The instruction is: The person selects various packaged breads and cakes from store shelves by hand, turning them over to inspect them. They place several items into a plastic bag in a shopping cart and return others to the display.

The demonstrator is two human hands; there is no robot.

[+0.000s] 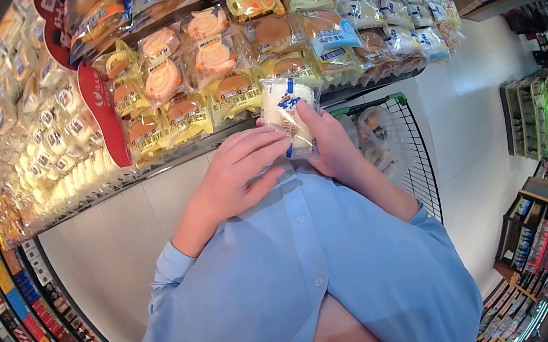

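Observation:
A clear plastic package with white bread and blue print (289,111) is held upright in front of my chest, at the shelf's front edge. My right hand (330,138) grips its right side, thumb across the front. On its left side, my left hand (244,169) has its fingertips at the package's edge, fingers spread and slightly bent, palm turned down. Just behind the package lie yellow-wrapped cakes (232,94) in rows, with pink and cream swirl rolls (213,57) above them.
A black wire cart with a green rim (419,146) stands to the right, clear bags (379,137) inside. Small wrapped breads (52,143) fill the display at left, beside a red divider (101,113). Stocked shelves (537,115) stand at far right, more (18,291) at lower left.

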